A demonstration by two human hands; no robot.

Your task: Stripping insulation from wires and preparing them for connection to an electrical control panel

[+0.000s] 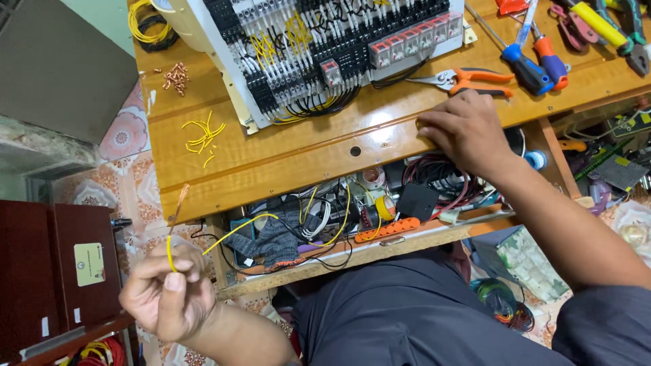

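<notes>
My left hand (166,295) is raised at the lower left, off the table, pinching a thin yellow wire (230,232). The wire's stripped copper end (180,201) sticks up above the fingers, and its other part trails right into the open drawer (352,254). My right hand (464,129) rests palm down on the front edge of the wooden table (285,159), fingers curled and empty. It lies just below orange-handled cutters (475,79). Behind them, a white panel of wired relays and terminal blocks (325,47) lies on the table.
Blue and red-handled screwdrivers (536,64) and pliers (610,27) lie at the back right. Yellow wire offcuts (202,137), a pile of copper lugs (176,78) and a yellow wire coil (146,24) sit at the left. A dark brown cabinet (54,271) stands at the left.
</notes>
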